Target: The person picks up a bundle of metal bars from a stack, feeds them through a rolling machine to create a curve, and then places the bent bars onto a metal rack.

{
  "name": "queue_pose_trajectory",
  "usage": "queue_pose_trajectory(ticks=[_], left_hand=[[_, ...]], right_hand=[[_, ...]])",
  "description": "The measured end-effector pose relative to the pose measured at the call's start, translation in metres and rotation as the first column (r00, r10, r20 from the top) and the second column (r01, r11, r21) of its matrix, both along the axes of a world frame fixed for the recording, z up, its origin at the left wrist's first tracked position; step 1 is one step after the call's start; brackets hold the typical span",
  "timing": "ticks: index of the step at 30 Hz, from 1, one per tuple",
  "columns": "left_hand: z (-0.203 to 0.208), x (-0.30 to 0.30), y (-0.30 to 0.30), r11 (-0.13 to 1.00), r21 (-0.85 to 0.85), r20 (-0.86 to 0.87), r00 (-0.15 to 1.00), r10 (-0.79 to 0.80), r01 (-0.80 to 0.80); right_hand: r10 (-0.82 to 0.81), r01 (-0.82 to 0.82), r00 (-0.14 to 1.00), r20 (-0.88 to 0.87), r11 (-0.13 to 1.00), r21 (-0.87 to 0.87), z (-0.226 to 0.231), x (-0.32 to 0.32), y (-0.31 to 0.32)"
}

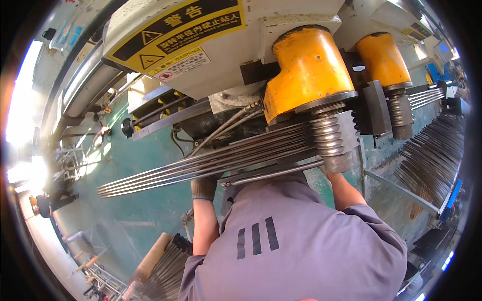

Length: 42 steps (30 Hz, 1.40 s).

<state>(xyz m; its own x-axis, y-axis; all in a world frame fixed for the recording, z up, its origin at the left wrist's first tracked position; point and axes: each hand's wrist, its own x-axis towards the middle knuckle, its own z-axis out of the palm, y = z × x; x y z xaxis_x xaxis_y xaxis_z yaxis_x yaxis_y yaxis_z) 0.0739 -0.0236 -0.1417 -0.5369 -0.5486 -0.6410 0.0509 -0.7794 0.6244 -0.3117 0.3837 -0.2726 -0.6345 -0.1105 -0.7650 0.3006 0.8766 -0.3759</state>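
- The bundle of long steel rods (211, 163) is lying across the middle of the frame, its loose ends fanning at centre left and its other end passing out of sight by the front ribbed metal spindle (329, 133).
- The left hand (203, 188), in a knit glove, is sitting at centre, just below the rods in the view; its fingers are being hidden, so the inspector cannot tell how far its grip is open or whether it is holding anything.
- The right hand (330, 175) is showing only a sliver beside the spindle's lower end, right of centre; the state of its grip cannot be told either.
- A round metal bar (276, 173) is spanning the gap between the hands, just below the bundle.
- Two orange housings (311, 67) are standing above the spindles, at upper centre and upper right.
- A yellow-and-black warning label (178, 35) is facing outward on the pale machine body at upper left.
- More dark rods (434, 160) are lying massed at the right edge.
- A grey shirt (301, 241) with three dark stripes is filling the lower centre.
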Motion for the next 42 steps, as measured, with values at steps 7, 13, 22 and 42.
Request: queue_pose_trajectory(ticks=[7,13,22,42], left_hand=[[0.012,-0.027,-0.005,0.618,-0.671,0.408,0.900,-0.154,0.410],[0.051,-0.032,-0.008,0.678,-0.674,0.213,0.956,-0.201,0.293],[0.136,-0.034,-0.010,0.813,-0.581,-0.205,0.974,-0.098,-0.041],[0.200,-0.007,-0.013,0.902,-0.192,-0.478,0.840,0.257,-0.385]], right_hand=[[0.010,-0.020,0.993,-0.119,0.997,-0.081,0.012,-0.026,-0.007],[-0.368,0.299,0.926,-0.078,0.845,-0.443,0.074,0.047,-0.002],[-0.654,0.293,0.742,-0.149,0.516,-0.805,0.177,0.067,-0.028],[-0.692,0.285,0.655,0.304,-0.147,-0.947,0.286,-0.038,-0.108]])
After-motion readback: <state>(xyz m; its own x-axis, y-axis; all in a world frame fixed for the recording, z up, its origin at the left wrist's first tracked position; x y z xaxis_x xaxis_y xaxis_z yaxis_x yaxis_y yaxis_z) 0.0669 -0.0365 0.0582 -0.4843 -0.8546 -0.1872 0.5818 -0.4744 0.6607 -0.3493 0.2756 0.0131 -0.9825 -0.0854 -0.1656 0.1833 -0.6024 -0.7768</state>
